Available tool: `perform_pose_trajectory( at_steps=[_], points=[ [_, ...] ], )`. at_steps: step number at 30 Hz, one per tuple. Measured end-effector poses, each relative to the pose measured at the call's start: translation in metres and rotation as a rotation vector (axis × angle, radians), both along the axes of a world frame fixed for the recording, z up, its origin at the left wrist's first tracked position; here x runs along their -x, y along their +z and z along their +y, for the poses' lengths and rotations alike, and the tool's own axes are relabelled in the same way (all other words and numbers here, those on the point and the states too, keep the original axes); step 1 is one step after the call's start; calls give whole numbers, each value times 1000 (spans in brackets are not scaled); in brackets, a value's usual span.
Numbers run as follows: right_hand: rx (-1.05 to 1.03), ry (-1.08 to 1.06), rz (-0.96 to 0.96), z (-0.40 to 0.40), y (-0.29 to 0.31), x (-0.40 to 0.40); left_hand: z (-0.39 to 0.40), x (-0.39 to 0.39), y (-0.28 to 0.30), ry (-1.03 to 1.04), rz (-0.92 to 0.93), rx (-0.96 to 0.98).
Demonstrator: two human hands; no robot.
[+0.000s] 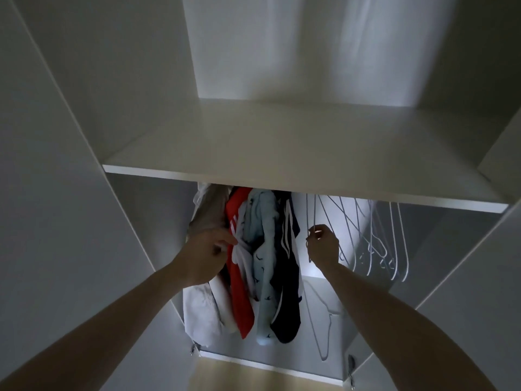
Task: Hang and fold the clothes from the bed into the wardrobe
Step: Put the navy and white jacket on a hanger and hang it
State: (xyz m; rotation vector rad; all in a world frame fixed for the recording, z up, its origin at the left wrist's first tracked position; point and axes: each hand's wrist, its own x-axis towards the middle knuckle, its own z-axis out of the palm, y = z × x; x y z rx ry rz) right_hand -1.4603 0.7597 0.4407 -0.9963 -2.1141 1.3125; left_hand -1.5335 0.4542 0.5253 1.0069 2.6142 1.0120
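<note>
Two hands: both reach into the open wardrobe (84, 136), below the shelf.
Left hand (207, 256): centre-left of frame, fingers curled, pinching the white edge of the red garment (239, 289) where it meets the beige one.
Right hand (324, 248): centre-right, fingers and thumb curled round the thin wire of a white hanger (311, 221); grip is closed on it.
Hung clothes: bunched together at centre, under the shelf, touching one another.
Order, left to right in frame: beige/white garment (200, 300), red garment with white print, light blue garment (263, 280) with small dark marks, dark navy garment (287, 292) with white stripes.
Rail: hidden behind the shelf edge, cannot tell how the clothes attach.
Spare hangers (377, 244): bare white cluster at right of centre, hanging tilted and overlapping, just right of the right hand.
Loose hanger (324, 314): one more white one lower down, below the right forearm, against the back wall.
Shelf (282, 153): white board spans mid-frame, nothing on its visible top.
Upper compartment: white back panel with soft light streaks, top of frame.
Doors: white panels stand open at far left and far right; small metal hinges (194, 348) show at lower left and lower right.
Floor (253, 376): pale wood strip along bottom centre.
Lighting: dim, brightest patch behind the right hand.
</note>
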Motion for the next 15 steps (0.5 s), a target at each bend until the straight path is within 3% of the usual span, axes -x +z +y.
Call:
perform_pose_trajectory(
  at_steps=[15],
  points=[
    [11, -59, -108, -104, -31, -188, 8, -80, -61, -231, -222, -69]
  ],
)
